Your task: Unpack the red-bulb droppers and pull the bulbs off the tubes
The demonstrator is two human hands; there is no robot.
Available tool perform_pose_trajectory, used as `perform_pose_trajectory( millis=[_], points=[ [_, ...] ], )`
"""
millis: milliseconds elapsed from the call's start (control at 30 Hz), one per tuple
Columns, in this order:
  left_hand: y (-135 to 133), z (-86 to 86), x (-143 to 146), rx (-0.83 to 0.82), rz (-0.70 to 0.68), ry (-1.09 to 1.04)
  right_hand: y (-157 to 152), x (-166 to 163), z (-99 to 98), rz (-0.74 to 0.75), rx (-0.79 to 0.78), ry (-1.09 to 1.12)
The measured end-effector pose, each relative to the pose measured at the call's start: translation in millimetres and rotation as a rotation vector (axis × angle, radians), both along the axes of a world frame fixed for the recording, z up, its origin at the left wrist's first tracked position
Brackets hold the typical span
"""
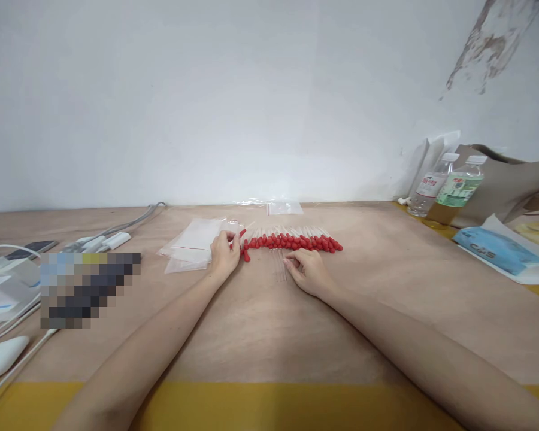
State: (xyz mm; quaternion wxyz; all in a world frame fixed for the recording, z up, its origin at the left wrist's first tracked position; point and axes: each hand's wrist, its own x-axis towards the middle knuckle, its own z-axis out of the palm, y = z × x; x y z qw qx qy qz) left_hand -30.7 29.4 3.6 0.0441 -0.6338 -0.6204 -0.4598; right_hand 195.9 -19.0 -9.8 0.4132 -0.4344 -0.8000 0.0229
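Note:
My left hand [225, 254] is closed in a pinch around a dropper [242, 232] with a red bulb and a thin clear tube slanting up to the right. A long row of similar red-bulbed droppers [291, 240] lies heaped beside it, tubes pointing toward the wall. In front of this row are several thin clear tubes [279, 266] without bulbs, lying side by side. My right hand [309, 270] rests at their right edge, its fingertips drawn together on a tube there. Its grip is partly hidden.
Clear plastic bags [191, 242] lie left of my left hand, another bag [285, 208] by the wall. Chargers and cables [112, 240] and a white mouse [3, 357] are at left. Two bottles [458, 190] and a blue tissue pack [498, 246] stand or lie at right.

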Motion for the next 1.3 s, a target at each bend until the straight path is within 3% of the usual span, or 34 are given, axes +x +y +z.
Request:
perform_pose_trajectory(
  millis=[267, 433, 733, 1033, 1300],
  points=[
    [-11.2, -0.3, 0.4, 0.205, -0.123, -0.026, 2.1, -0.2, -0.7, -0.037, 0.085, 0.075],
    [-17.4, -0.4, 5.4, 0.187, -0.263, 0.003, 3.8, 0.5, -0.6, -0.087, 0.147, 0.156],
    [-17.9, -6.6, 9.7, 0.142, -0.569, -0.031, 0.5, -0.1, 1.2, -0.21, 0.246, 0.073],
    [-18.4, -9.9, 9.8, 0.2, -0.609, 0.163, 3.0, 3.1, 3.4, -0.175, 0.288, -0.16],
    [-26.0, -5.6, 11.5, 0.197, -0.633, 0.243, 6.7, 4.6, 1.4, -0.107, 0.242, -0.194]
  ],
)
